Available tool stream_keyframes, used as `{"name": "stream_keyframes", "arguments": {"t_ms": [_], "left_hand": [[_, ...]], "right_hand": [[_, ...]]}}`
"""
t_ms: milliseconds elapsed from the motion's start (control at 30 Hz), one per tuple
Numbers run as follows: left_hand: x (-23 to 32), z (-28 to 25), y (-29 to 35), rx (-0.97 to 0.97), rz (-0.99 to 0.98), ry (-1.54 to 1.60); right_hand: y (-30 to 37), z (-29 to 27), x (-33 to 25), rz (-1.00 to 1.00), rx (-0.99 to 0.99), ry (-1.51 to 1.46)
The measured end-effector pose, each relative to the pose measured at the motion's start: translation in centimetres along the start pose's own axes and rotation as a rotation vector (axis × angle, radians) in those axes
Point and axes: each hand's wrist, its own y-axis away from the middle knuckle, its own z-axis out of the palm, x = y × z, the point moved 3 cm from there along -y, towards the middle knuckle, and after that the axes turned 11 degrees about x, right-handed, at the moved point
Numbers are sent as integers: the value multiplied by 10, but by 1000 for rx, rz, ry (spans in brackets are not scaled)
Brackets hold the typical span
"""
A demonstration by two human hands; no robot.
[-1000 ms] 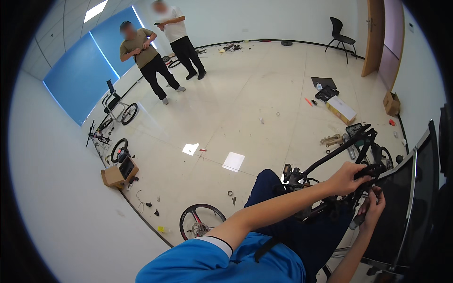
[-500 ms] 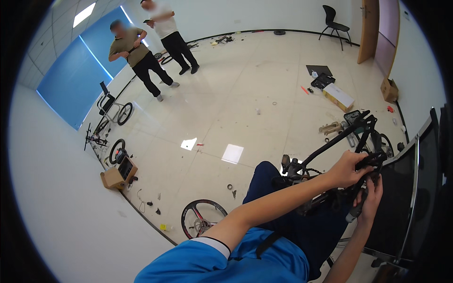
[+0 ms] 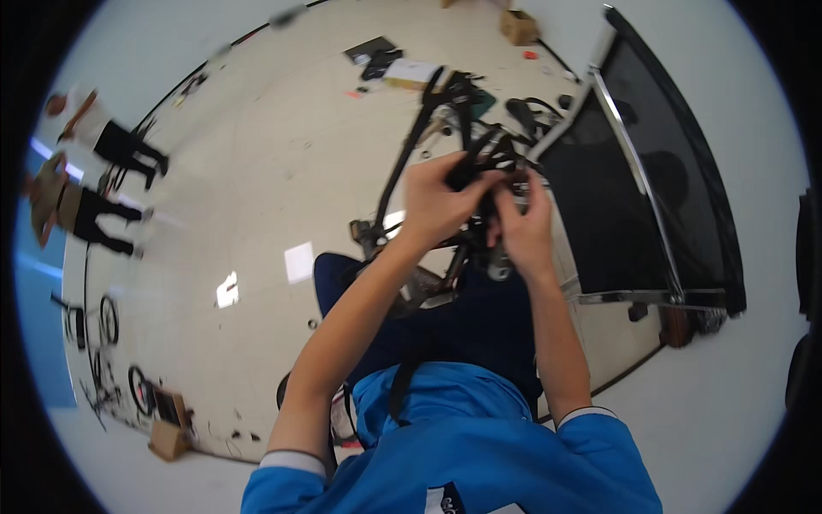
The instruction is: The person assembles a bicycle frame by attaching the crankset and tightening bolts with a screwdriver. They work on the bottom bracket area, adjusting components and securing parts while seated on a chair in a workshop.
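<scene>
A black bicycle frame (image 3: 409,147) leans across my lap, its long tube pointing away from me. My left hand (image 3: 438,199) is closed around a black part at the frame's near right end, thumb toward the other hand. Close beside it, my right hand (image 3: 524,224) has its fingers bent in at the same part. A dark tool handle with a grey end (image 3: 498,267) shows under the right palm. Blur and the fingers hide what the fingertips touch. Lower frame parts (image 3: 424,287) rest over my dark trousers.
A black mesh panel with a metal frame (image 3: 591,206) stands close on my right. Beyond the bicycle lie a white box (image 3: 417,72), a black case (image 3: 381,63) and a cardboard box (image 3: 518,28). Two people (image 3: 128,150) stand far left. An open carton (image 3: 169,437) sits at lower left.
My view has swung right and down, so the people and floor items shift left. Both hands stay at the same end of the frame, now nearer the picture's middle.
</scene>
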Motion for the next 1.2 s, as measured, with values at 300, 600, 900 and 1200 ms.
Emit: {"name": "stream_keyframes", "arguments": {"t_ms": [300,600,900,1200], "left_hand": [[-9,-4,1,-104,-288,417],[-18,-9,-6,-8,-471,388],[-23,-7,-6,37,-447,362],[-38,-15,-3,-4,-416,277]], "right_hand": [[1,-8,2,-54,48,-25],[2,-7,1,-43,33,-61],[1,-17,-9,-7,23,-121],[8,-20,-14,93,136,-64]]}}
